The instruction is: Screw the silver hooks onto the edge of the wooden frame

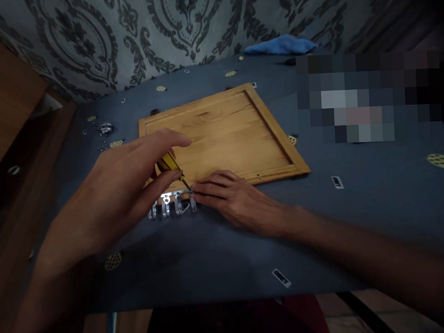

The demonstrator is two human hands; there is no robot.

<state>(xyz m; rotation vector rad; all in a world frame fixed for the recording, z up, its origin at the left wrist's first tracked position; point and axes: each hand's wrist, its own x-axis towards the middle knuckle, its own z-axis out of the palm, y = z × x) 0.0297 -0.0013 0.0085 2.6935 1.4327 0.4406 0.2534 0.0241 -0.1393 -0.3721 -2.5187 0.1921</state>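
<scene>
Left hand (127,190) is curled shut around a screwdriver (169,164) with a yellow handle. The thumb and bent fingers pinch the handle, while the forefinger stretches out above it. The tool slants down and to the right, and its dark tip ends at the right end of a hook rack (172,204).

This hook rack is a short strip of bright metal with several hooks. It lies on the desk (357,219) against the near edge of a wooden board (224,132), just under the left hand's fingers. The hooks point toward the person.

The right hand (234,198) comes in from the right and lies low and nearly flat on the desk, fingers stretched out and close together. Its fingertips press at the right end of the hook rack, touching or almost touching the screwdriver tip. It grips nothing that can be seen, though the spot under the fingertips is too dark and small to make out.

The wooden board is a pale rectangular panel with a raised frame, lying flat and turned at an angle to the desk edge. A dark blue cover with scattered yellow dotted motifs hides the desk top.

A small shiny metal piece (105,128) sits left of the board, well apart from the hands. A blue rag (279,45) lies at the far edge, below grey patterned wallpaper (91,39).
</scene>
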